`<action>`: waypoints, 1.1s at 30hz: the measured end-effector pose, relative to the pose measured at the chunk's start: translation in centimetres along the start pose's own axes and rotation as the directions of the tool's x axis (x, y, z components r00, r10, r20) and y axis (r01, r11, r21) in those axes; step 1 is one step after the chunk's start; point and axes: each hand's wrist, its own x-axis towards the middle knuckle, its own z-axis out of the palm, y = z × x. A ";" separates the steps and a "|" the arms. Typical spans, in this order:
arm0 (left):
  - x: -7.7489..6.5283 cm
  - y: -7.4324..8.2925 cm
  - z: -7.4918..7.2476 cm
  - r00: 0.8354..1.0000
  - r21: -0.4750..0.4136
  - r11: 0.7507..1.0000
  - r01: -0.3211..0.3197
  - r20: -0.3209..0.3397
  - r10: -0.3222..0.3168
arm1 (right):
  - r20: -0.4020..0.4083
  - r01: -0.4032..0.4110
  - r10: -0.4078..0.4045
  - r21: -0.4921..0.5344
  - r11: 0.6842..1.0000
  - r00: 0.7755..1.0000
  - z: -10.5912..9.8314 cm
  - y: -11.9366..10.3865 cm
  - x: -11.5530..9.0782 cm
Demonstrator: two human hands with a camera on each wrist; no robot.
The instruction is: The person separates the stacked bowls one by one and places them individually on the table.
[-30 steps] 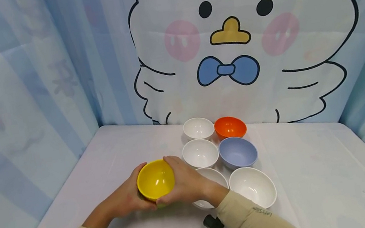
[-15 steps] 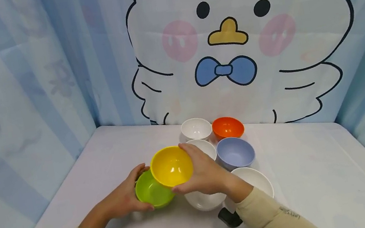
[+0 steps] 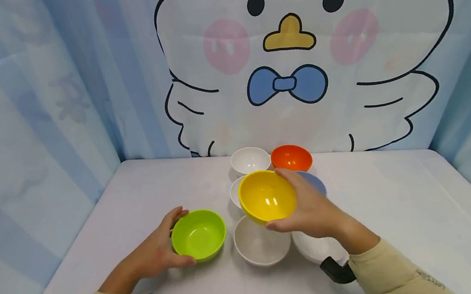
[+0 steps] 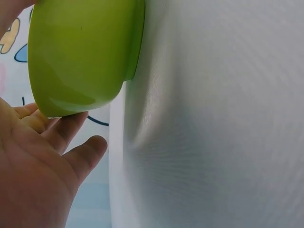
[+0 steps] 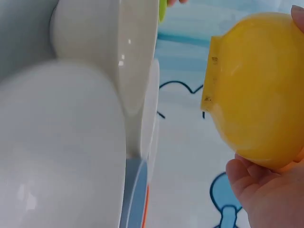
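My left hand (image 3: 152,252) holds a green bowl (image 3: 199,237) by its left side, thumb at the near rim and fingers at the far rim. In the left wrist view the green bowl's (image 4: 85,52) foot is close over the white tabletop. With thumb and fingers spread across its rim, my right hand (image 3: 312,209) grips a yellow bowl (image 3: 266,196) up in the air. The right wrist view shows the yellow bowl's (image 5: 261,90) underside well above the other bowls. Beneath it in the head view are a white bowl (image 3: 262,245) and a partly hidden blue bowl (image 3: 315,183).
Two columns of bowls stand right of the green one. At the back are a white bowl (image 3: 250,161) and an orange bowl (image 3: 291,158). Another white bowl (image 3: 320,246) lies partly under my right wrist. A cartoon-printed curtain (image 3: 296,122) borders the table (image 3: 168,188).
My right hand has lifted the yellow bowl off the green bowl and carried it rightward over the rows. The green bowl, still in my left hand, has come into full view.
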 end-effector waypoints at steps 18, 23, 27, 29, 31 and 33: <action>0.1 -0.9 -0.5 0.999 0.029 1.000 0.006 -0.037 -0.005 | -0.161 -0.218 0.199 -0.110 0.970 0.967 -6.2 6.4 -5.4; 0.0 -0.8 -1.0 0.999 0.034 0.999 0.003 -0.039 -0.001 | -0.179 -0.256 0.231 -0.128 0.958 0.956 -7.0 7.8 -6.1; 0.0 -0.6 -1.2 0.999 0.038 0.999 0.010 -0.036 -0.009 | -0.192 -0.304 0.276 -0.138 0.943 0.942 -7.5 8.9 -6.7; 0.1 -0.5 -1.3 0.999 0.041 0.999 0.014 -0.039 -0.013 | -0.195 -0.328 0.299 -0.140 0.934 0.934 -7.8 9.5 -7.1; 0.1 -0.6 -1.4 0.999 0.043 0.999 0.016 -0.044 -0.014 | -0.199 -0.350 0.319 -0.148 0.925 0.927 -8.0 10.1 -7.4; 0.2 -0.6 -1.5 0.999 0.044 0.999 0.022 -0.049 -0.020 | -0.201 -0.368 0.336 -0.154 0.917 0.920 -8.2 10.5 -7.6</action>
